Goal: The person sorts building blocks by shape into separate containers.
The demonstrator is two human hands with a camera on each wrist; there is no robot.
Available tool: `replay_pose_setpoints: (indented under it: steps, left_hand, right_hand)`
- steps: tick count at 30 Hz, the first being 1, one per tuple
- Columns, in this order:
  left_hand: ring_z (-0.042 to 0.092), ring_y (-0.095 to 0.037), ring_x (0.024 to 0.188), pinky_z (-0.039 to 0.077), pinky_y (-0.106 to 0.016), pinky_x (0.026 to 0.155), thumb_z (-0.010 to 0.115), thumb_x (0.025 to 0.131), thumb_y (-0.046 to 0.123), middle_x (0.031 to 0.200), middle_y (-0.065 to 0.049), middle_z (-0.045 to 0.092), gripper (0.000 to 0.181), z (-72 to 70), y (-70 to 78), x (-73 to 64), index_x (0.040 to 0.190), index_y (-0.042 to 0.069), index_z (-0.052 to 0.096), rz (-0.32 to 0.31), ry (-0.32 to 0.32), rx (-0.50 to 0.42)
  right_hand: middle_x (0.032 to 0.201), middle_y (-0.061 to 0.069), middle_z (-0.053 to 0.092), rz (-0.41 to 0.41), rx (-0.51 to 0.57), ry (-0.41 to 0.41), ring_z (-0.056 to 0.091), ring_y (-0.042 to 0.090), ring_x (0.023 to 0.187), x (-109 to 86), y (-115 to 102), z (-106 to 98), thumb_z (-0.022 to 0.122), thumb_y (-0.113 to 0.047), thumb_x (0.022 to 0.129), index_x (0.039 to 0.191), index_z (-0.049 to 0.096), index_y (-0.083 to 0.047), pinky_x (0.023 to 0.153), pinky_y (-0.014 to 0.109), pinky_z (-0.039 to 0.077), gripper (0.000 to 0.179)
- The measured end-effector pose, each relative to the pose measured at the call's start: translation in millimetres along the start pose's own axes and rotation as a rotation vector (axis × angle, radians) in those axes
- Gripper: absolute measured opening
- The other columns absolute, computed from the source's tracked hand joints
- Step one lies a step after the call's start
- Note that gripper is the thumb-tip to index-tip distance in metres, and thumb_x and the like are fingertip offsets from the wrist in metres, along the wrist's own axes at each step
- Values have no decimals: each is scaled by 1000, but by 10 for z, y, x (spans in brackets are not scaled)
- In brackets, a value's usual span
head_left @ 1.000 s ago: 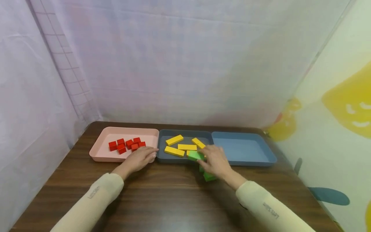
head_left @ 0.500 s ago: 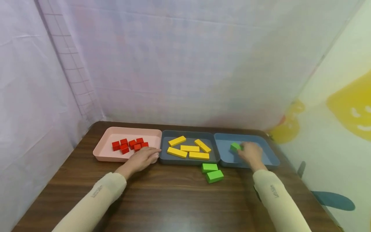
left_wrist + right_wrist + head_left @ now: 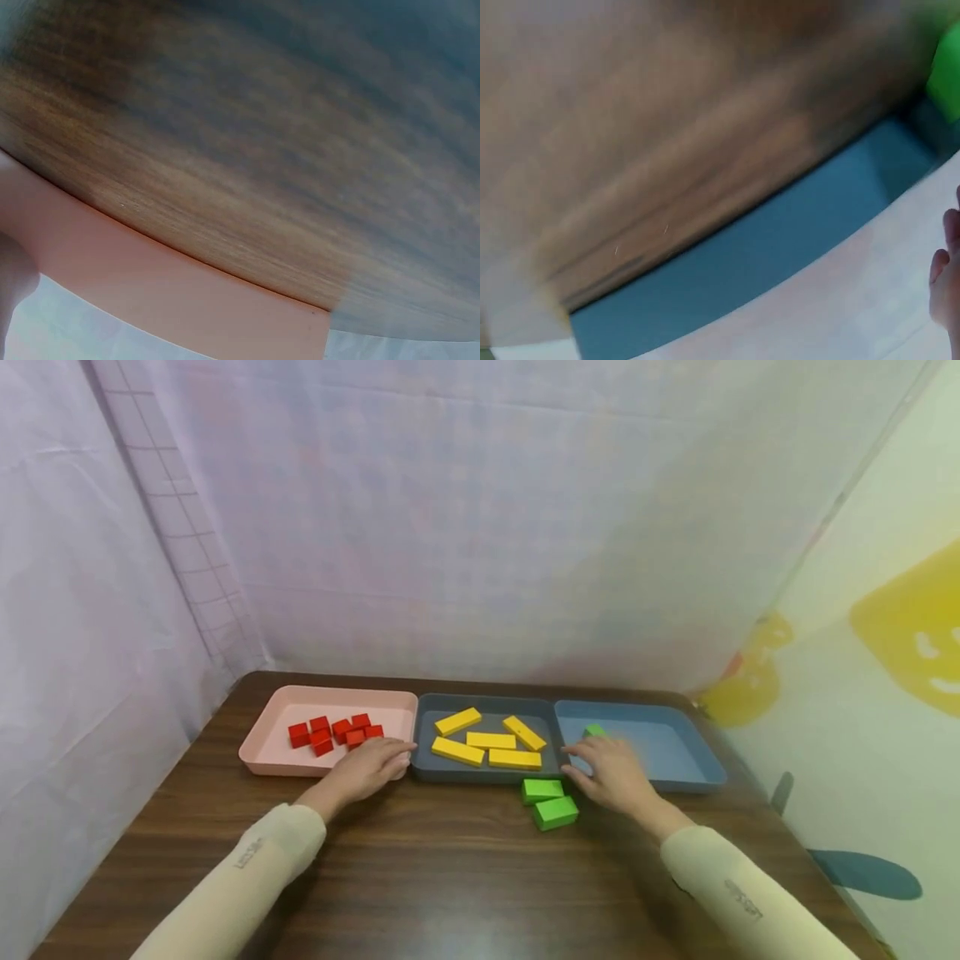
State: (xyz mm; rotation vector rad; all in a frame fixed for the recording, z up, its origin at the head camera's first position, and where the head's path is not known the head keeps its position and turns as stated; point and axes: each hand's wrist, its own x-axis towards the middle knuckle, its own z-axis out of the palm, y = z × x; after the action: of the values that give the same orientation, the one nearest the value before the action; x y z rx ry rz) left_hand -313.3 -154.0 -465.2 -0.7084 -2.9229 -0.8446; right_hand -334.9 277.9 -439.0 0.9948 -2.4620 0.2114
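Observation:
My left hand [image 3: 367, 768] rests at the front right corner of the pink tray [image 3: 258, 758], its fingers loosely bent and holding nothing. Several red cubes [image 3: 321, 742] lie in that tray beyond the hand. My right hand [image 3: 615, 772] is over the front left part of the blue tray [image 3: 686, 752], fingers spread and no block in them. Just behind it a green block [image 3: 594, 730] lies in the blue tray, partly hidden by the hand. Two more green blocks [image 3: 556, 812] sit side by side on the table, left of the right hand.
Between the pink and blue trays stands a dark grey tray [image 3: 427, 768] with several long yellow blocks [image 3: 491, 741]. All three trays are side by side on a brown wooden table [image 3: 450, 868]. A pale curtain [image 3: 480, 543] hangs behind.
The right hand carried a green block from the table front into the blue tray, let go of it, and moved back left towards the two remaining green blocks. The left hand stayed put.

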Motion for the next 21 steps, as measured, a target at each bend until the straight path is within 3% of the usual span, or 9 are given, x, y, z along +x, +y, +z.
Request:
replay_pose_setpoints:
  steps: [3,5,10,14,21]
  left_hand:
    - [43,-37,135,30,-56,112,50,104,29,144,-15,52,43,-5,-3,-8,143,10,54,-3,3,6]
    - [43,-37,135,30,-56,112,50,104,29,144,-15,52,43,-4,1,-10,143,11,54,-10,0,5]
    - [41,-36,136,29,-56,113,50,104,31,145,-14,51,44,-11,20,-12,144,12,53,-26,-15,1]
    - [42,-37,136,29,-56,113,50,104,31,145,-15,51,44,-23,24,-9,144,11,53,-16,-13,1]
    - [43,-39,134,30,-57,112,50,105,29,143,-18,52,43,-48,8,-51,143,9,54,16,7,18]
  right_hand:
    - [97,2,70,-131,39,1,63,25,93,-119,-203,6,78,-33,85,102,74,-11,78,46,48,27]
    - [96,-1,70,-170,46,-22,62,22,92,-216,-299,10,77,-37,85,99,74,-15,76,42,46,27]
    - [107,-2,67,-175,28,-119,60,20,99,-451,-399,-5,78,-39,83,105,73,-18,80,40,45,31]
    - [118,3,66,-197,28,-142,61,23,104,-550,-413,-41,80,-32,80,109,71,-17,82,43,47,34]
    - [111,-2,68,-169,31,-185,62,20,102,-550,-432,-91,80,-32,82,115,70,-14,83,41,46,39]
